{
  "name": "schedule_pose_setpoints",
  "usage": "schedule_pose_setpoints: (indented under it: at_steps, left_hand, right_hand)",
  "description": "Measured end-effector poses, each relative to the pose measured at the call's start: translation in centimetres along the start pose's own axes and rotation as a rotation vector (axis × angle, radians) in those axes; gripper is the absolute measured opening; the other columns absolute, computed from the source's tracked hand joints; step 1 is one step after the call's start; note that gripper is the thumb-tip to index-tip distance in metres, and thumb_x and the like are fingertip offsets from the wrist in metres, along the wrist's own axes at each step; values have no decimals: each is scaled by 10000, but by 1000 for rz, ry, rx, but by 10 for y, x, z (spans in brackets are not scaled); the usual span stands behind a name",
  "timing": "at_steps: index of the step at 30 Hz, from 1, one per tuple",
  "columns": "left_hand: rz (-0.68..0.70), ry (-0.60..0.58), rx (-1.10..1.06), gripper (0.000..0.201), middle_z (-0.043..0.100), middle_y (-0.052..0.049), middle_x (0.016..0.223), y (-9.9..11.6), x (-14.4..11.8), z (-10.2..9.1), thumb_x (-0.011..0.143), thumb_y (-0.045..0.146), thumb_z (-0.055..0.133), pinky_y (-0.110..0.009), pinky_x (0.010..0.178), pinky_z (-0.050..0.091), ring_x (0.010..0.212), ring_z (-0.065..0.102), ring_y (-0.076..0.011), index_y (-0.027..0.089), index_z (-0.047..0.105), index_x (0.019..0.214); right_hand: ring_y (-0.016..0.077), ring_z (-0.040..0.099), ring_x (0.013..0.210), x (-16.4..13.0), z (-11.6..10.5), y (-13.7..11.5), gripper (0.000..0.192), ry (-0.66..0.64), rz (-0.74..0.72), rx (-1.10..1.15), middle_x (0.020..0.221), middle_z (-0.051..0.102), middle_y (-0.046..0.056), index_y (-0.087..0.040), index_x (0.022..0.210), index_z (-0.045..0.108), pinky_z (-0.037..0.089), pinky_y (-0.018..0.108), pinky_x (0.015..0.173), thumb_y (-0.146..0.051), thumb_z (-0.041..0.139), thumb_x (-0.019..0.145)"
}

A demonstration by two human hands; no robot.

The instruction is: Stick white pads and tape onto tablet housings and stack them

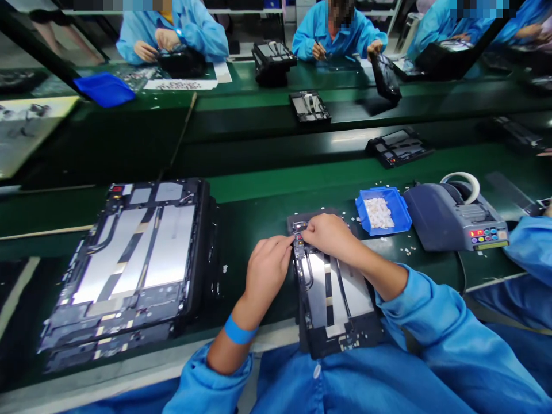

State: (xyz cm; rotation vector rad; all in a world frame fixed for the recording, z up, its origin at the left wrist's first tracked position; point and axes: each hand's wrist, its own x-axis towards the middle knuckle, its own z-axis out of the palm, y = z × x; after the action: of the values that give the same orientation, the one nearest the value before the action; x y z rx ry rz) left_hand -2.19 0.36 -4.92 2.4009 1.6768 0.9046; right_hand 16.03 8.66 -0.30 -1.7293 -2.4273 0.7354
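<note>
Both hands meet at the far end of the opened black tablet chassis (332,299), its long axis toward the body: left hand (267,267) curled, pinching something unseen; right hand (330,234) fingertips pressed down, empty.

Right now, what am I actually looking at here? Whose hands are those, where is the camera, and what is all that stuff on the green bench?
There is no machine arm here: a person in a blue coat works with bare hands, and the one camera sits on their head, looking down. The left hand and right hand both press fingertips on the top edge of an opened tablet, its silvery insides showing; whether they pinch a small part is too small to tell. It lies on the green bench. To the left is a stack of larger opened tablets. To the right stand a blue tray of small white pieces and a grey tape dispenser. Across the bench, other people in blue coats handle similar devices.
</note>
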Motion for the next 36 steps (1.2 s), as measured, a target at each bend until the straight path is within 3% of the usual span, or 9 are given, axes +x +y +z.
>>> schedule_pose_setpoints:
  at_steps: [5,10,13,15,19,25,29,32,36]
  left_hand:
    - [40,-22,64,304,761,-94,1080,1,1,-2,1040,190,502,-367,855,507,945,653,-236,178,710,1261]
    - [69,-142,262,336,756,-90,1115,8,5,-6,1022,172,510,-393,754,470,891,618,-263,232,717,1279]
    - [43,-226,310,364,737,-107,1114,10,7,-9,1007,146,504,-395,700,449,869,604,-270,240,716,1288]
    - [32,-263,278,365,726,-111,1096,8,8,-10,1006,151,504,-392,702,454,863,600,-268,242,719,1287]
    - [-3,-246,87,394,723,-95,1070,-2,7,-9,1015,143,466,-380,775,491,879,608,-246,243,715,1302]
    - [-228,-146,-230,364,738,-68,1107,-7,12,-5,981,141,470,-351,942,519,1047,669,-224,222,725,1227]
    - [-383,-134,-219,341,746,-78,1115,-1,22,-12,962,215,503,-354,911,519,1009,685,-238,203,707,1235]
    - [-479,-171,-237,349,757,-71,1036,3,29,-16,956,293,504,-339,795,514,863,686,-224,203,703,1229]
    - [-552,-288,-339,374,737,-44,931,4,39,-8,889,436,558,-313,676,470,735,647,-202,198,690,1145]
  right_hand:
    - [195,674,713,3,1,-2,252,-15,-1,-34,775,768,76,-205,742,771,346,280,600,-316,598,888]
    - [189,667,710,4,1,1,243,-22,-34,-17,758,755,62,-205,731,746,346,276,609,-317,613,900]
    - [184,658,735,-3,6,12,214,18,-115,31,810,756,49,-197,844,756,382,272,649,-305,604,950]
    - [182,656,816,-13,14,23,176,81,-240,60,912,754,50,-192,1005,753,420,268,717,-254,591,980]
    - [189,596,925,-32,31,42,305,182,-548,-53,1009,689,59,-234,1270,703,441,289,841,-157,549,1018]
    - [196,543,888,-31,25,41,337,138,-648,-297,1037,632,73,-245,1308,677,415,284,738,-137,567,1008]
    - [191,596,935,-21,10,45,376,96,-718,-161,1061,669,64,-261,1278,702,467,290,797,-82,543,988]
    - [189,652,992,-40,-6,55,359,269,-657,112,1077,720,68,-213,1252,710,516,312,869,-94,476,1006]
    - [202,700,964,-104,-22,82,252,547,-344,357,1057,757,68,-214,1174,740,549,336,857,-239,544,1017]
